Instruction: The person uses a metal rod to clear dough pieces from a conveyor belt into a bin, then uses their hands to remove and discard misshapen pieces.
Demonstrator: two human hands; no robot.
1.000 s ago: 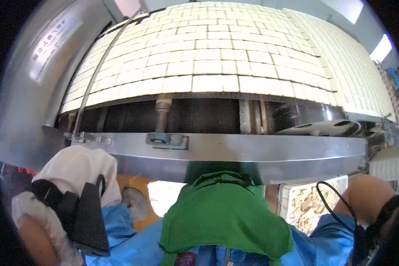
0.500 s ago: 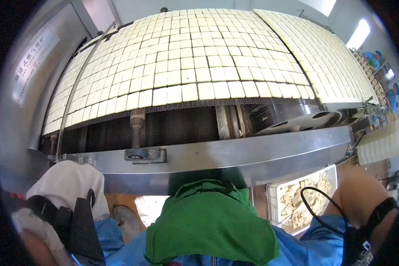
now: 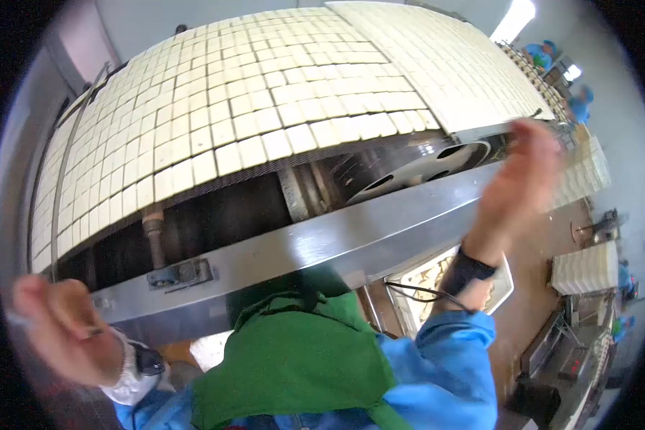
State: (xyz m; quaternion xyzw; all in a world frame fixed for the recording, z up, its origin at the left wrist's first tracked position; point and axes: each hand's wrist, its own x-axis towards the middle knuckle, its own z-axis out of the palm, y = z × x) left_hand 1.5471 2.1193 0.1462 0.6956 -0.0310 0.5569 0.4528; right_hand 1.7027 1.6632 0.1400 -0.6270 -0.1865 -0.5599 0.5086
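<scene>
My left hand [image 3: 72, 333] is raised at the lower left, beside the near metal rail [image 3: 351, 229]; motion blurs its fingers, and I cannot make out whether anything is in them. My right hand [image 3: 519, 175] is lifted over the right end of the rail, blurred too, fingers stretched upward, with nothing visible in it. A black band with a cable circles my right wrist. Beyond both hands, rows of pale rectangular pieces [image 3: 215, 93] lie on a mesh conveyor belt. To their right, a pale ridged surface [image 3: 437, 61] continues the line.
Under the rail stands a white crate [image 3: 505, 287] of broken pale pieces. A roller wheel [image 3: 437, 161] shows beneath the belt's end. White stacks [image 3: 584, 269] stand on the right floor. Several co-workers in blue, one a person [image 3: 541, 54] at the far right, are near other equipment.
My view has swung to the right, showing more floor, equipment and co-workers. My right hand has risen from the lower right to above the rail; my left hand is more fully in view.
</scene>
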